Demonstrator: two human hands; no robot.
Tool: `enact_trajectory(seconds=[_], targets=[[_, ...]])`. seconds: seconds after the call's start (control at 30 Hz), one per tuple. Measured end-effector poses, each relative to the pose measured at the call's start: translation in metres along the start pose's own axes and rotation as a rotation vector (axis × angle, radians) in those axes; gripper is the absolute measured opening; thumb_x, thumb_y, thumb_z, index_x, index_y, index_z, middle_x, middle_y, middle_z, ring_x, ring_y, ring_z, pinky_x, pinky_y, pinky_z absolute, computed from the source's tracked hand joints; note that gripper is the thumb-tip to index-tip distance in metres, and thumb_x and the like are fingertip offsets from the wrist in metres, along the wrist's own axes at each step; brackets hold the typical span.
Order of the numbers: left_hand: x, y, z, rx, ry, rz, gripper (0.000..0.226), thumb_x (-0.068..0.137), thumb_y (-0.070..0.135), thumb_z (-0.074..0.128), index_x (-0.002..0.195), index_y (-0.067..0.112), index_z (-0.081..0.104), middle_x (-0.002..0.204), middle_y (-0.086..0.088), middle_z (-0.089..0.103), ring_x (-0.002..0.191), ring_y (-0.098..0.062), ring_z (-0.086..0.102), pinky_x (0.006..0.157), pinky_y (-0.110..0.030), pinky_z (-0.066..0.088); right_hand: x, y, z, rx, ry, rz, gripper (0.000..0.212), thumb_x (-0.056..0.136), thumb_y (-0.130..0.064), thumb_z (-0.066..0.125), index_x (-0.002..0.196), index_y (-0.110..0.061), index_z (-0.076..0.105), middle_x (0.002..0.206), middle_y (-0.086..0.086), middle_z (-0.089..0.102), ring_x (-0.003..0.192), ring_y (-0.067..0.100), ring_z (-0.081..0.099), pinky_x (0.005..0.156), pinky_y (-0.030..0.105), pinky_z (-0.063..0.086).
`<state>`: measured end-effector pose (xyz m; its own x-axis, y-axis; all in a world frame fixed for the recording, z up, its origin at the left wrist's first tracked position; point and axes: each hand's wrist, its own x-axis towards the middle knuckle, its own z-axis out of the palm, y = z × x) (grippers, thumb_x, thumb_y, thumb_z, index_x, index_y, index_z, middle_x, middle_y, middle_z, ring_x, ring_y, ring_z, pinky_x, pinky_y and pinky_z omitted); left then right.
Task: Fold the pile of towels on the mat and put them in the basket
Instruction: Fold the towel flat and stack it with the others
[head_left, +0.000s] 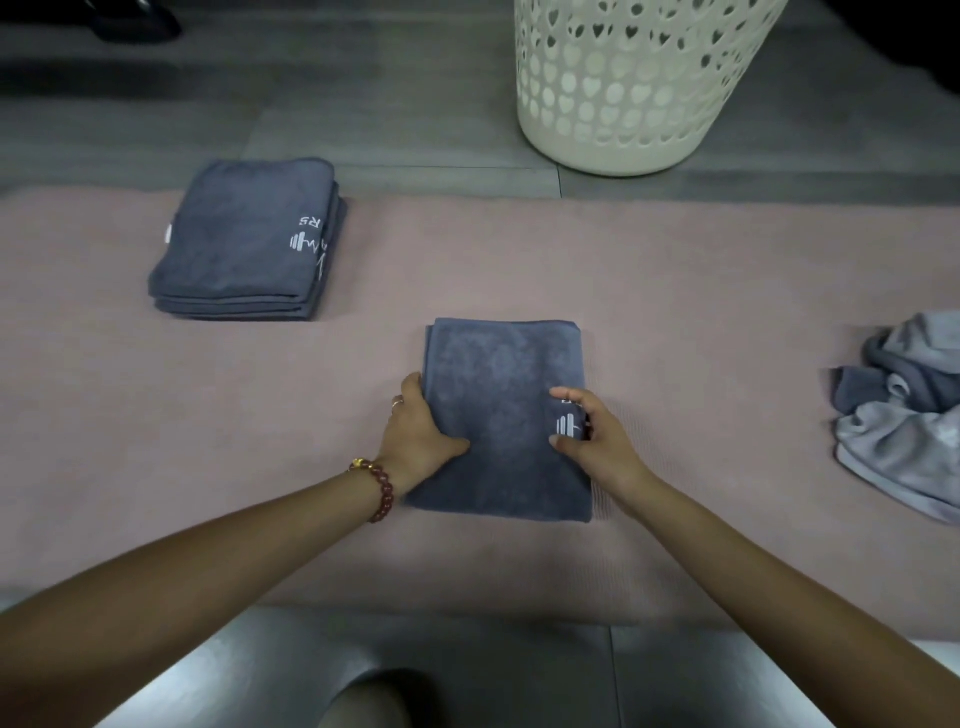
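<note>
A grey tiled floor (363, 104) carries a long pink mat (701, 270) that runs across the whole view from left to right. Beyond the mat's far edge, right of centre, a cream plastic basket (623, 104) with heart-shaped holes stands upright on the floor, apart from the mat; its rim is out of view.

On the far left part of the mat lies a stack of folded towels (244, 244), dark grey, with a white dumbbell logo on the top one. In the middle of the mat, nearer the person, lies a single folded towel (504, 405) of the same grey, flat and roughly rectangular, well apart from the stack. At the right edge of the view a crumpled pile of towels (909, 415), dark and lighter grey, sits on the mat, partly cut off.

Both hands are on the single folded towel. The left hand (418, 434) holds its left edge, thumb on top and fingers along the side; whether they reach underneath is hidden. The right hand (597, 441) holds the right edge beside a white logo, thumb and forefinger on top, the other fingers curled at the edge.

A red bead bracelet (379, 488) circles the left wrist, and a ring (397, 401) sits on a left finger.
</note>
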<state>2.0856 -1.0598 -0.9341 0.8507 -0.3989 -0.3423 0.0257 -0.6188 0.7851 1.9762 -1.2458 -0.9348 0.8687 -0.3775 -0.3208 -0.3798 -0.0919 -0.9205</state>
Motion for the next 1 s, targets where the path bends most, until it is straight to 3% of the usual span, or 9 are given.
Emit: enact_trajectory(seconds=[0.2, 0.3, 0.4, 0.5, 0.57, 0.67, 0.77, 0.9, 1.0], targets=[[0.0, -0.003, 0.002, -0.117, -0.021, -0.006, 0.093, 0.066, 0.009, 0.078, 0.139, 0.016, 0.021, 0.116, 0.002, 0.046, 0.114, -0.021, 0.05, 0.093, -0.031, 0.044, -0.001, 0.0, 0.0, 0.026, -0.009, 0.003, 0.049, 0.084, 0.006, 0.06, 0.12, -0.027, 0.052, 0.129, -0.006, 0.05, 0.117, 0.017, 0.05, 0.093, 0.027, 0.047], [-0.004, -0.007, 0.001, -0.248, -0.073, 0.124, 0.099, 0.071, -0.001, 0.073, 0.141, 0.027, 0.009, 0.125, 0.004, 0.043, 0.116, -0.012, 0.05, 0.093, -0.023, 0.046, -0.002, -0.002, -0.002, 0.063, -0.038, -0.004, 0.051, 0.084, 0.007, 0.059, 0.12, -0.029, 0.053, 0.131, -0.004, 0.051, 0.119, 0.016, 0.051, 0.099, 0.032, 0.047], [-0.01, -0.004, -0.004, -0.217, -0.132, 0.239, 0.103, 0.072, 0.0, 0.071, 0.146, 0.036, 0.009, 0.139, 0.006, 0.031, 0.127, 0.002, 0.035, 0.103, -0.018, 0.035, -0.004, -0.005, -0.006, 0.016, -0.055, -0.047, 0.055, 0.084, 0.009, 0.056, 0.121, -0.031, 0.056, 0.133, -0.004, 0.051, 0.12, 0.013, 0.051, 0.101, 0.03, 0.045], [-0.011, 0.013, -0.014, -0.097, -0.119, 0.313, 0.08, 0.077, -0.008, 0.066, 0.134, 0.037, 0.032, 0.119, 0.002, 0.032, 0.106, 0.018, 0.034, 0.099, -0.001, 0.028, -0.006, -0.016, -0.007, -0.091, -0.041, -0.165, 0.064, 0.083, 0.011, 0.054, 0.117, -0.043, 0.058, 0.13, -0.004, 0.049, 0.12, 0.003, 0.047, 0.1, 0.012, 0.038], [0.001, 0.027, -0.029, -0.08, -0.07, 0.376, 0.069, 0.079, -0.01, 0.063, 0.127, 0.035, 0.042, 0.113, 0.001, 0.029, 0.105, 0.015, 0.034, 0.097, 0.003, 0.024, 0.001, -0.035, -0.008, -0.07, -0.03, -0.225, 0.065, 0.084, 0.012, 0.053, 0.118, -0.044, 0.058, 0.126, -0.006, 0.049, 0.116, -0.006, 0.046, 0.092, 0.004, 0.035], [0.039, 0.053, -0.069, -0.109, 0.055, 0.467, 0.066, 0.077, -0.012, 0.066, 0.126, 0.028, 0.046, 0.111, 0.001, 0.029, 0.106, 0.012, 0.036, 0.094, 0.005, 0.021, 0.041, -0.073, -0.007, -0.014, 0.017, -0.327, 0.058, 0.086, 0.011, 0.053, 0.129, -0.028, 0.053, 0.134, -0.007, 0.049, 0.122, 0.002, 0.046, 0.103, 0.016, 0.036], [0.092, 0.072, -0.111, -0.059, 0.179, 0.491, 0.067, 0.075, -0.01, 0.068, 0.133, 0.017, 0.047, 0.114, -0.005, 0.026, 0.108, 0.001, 0.034, 0.095, 0.007, 0.015, 0.105, -0.116, 0.008, 0.088, 0.046, -0.344, 0.055, 0.086, 0.012, 0.052, 0.128, -0.023, 0.052, 0.136, -0.005, 0.049, 0.121, 0.009, 0.05, 0.104, 0.023, 0.04], [0.166, 0.048, -0.134, 0.043, 0.203, 0.307, 0.066, 0.079, -0.002, 0.069, 0.137, 0.017, 0.044, 0.127, -0.012, 0.024, 0.121, -0.018, 0.035, 0.099, 0.002, 0.015, 0.189, -0.121, 0.048, 0.077, -0.007, -0.139, 0.052, 0.088, 0.008, 0.052, 0.134, -0.015, 0.049, 0.127, -0.003, 0.05, 0.115, 0.013, 0.051, 0.103, 0.026, 0.04], [0.192, 0.003, -0.127, 0.253, 0.134, 0.15, 0.065, 0.086, 0.006, 0.063, 0.144, 0.014, 0.034, 0.144, -0.023, 0.016, 0.137, -0.031, 0.027, 0.109, -0.014, 0.01, 0.215, -0.091, 0.075, -0.126, 0.023, -0.047, 0.051, 0.085, 0.001, 0.06, 0.133, -0.014, 0.05, 0.132, 0.011, 0.041, 0.118, 0.017, 0.044, 0.102, 0.008, 0.024]])
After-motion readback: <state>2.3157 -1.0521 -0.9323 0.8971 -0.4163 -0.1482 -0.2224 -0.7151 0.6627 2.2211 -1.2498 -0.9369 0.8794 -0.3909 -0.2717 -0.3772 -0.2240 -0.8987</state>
